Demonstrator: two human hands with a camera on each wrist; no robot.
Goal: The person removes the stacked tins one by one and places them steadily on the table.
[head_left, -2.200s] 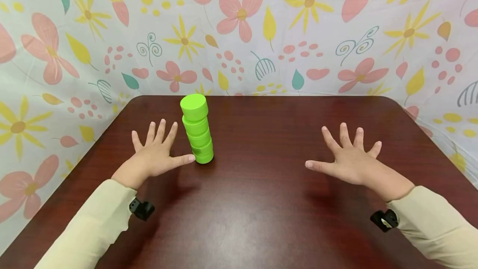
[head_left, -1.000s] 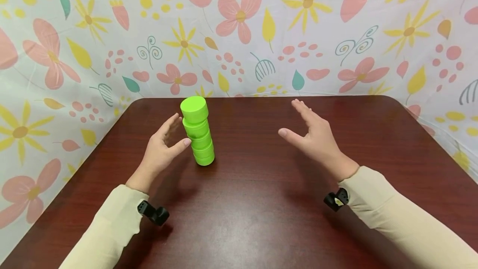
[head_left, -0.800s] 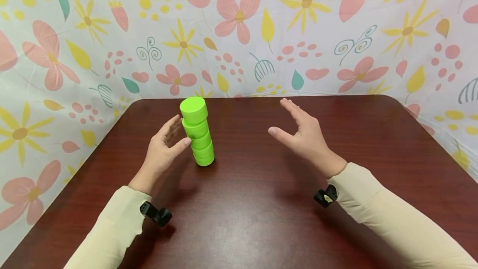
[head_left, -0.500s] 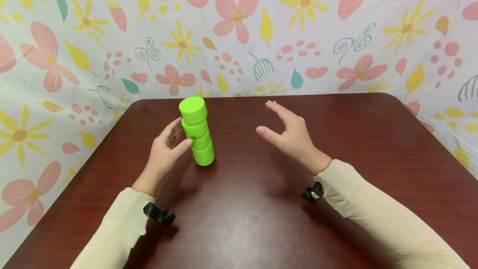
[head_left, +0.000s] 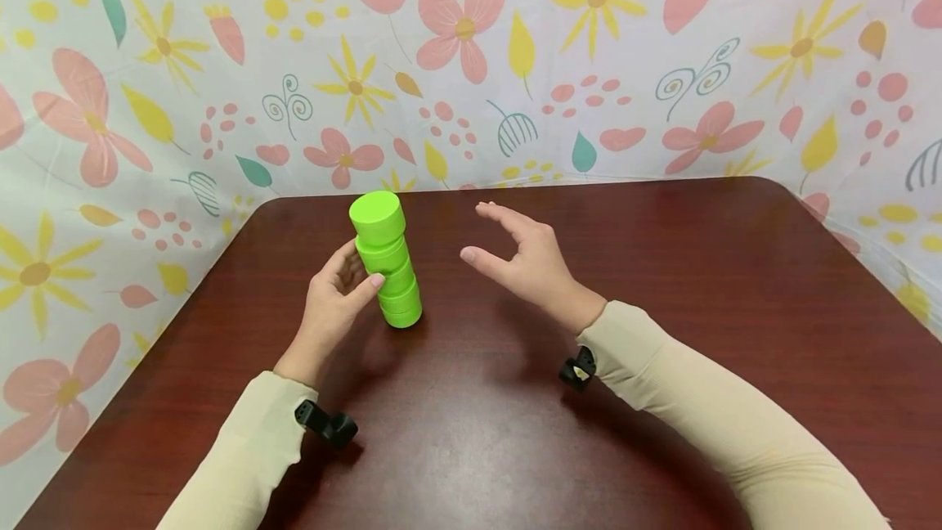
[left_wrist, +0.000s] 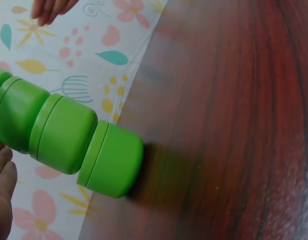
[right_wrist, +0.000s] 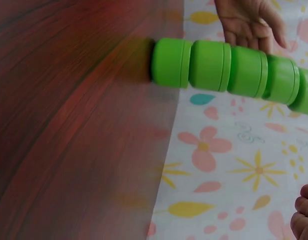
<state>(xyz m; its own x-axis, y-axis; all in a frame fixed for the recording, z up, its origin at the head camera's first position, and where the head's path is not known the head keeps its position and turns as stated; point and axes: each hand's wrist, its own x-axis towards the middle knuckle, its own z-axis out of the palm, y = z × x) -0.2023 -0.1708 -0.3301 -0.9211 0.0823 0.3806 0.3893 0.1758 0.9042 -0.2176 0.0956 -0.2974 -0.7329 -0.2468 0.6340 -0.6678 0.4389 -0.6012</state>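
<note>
A stack of several green lidded jars stands on the dark wooden table, its upper jars slightly offset from one another. Around the stack's left side curves my left hand, thumb in front at mid-height and fingers partly hidden behind; whether it touches the jars I cannot tell. My right hand hovers to the right of the stack, apart from it, thumb and fingers spread toward the jars. In the right wrist view the left hand shows beyond the jars. The left wrist view shows the lower jars side-on.
The brown table has rounded far corners. Behind it and to the left hangs a flower-printed white cloth. Black wrist cameras sit on the left cuff and the right cuff.
My right hand has moved left, from the right side of the table toward the stack. The left hand has turned and come in closer round the stack, its spread fingers now bent.
</note>
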